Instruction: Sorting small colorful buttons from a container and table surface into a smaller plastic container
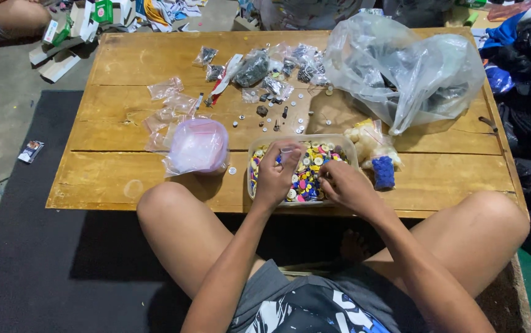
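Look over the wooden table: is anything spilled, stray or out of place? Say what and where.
Small round pieces lie scattered loose on the wooden table behind the clear tub of coloured buttons, outside any bag. One stray piece sits alone beside the pink-tinted bag. Both hands, left and right, work over the tub.

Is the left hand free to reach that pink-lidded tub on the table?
Probably yes: the pink-lidded tub sits just left of the left hand, nothing between them, though its fingers seem to pinch a small clear bag.

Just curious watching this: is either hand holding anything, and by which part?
The left hand pinches a small clear bag by its lower edge; the right hand cannot be told.
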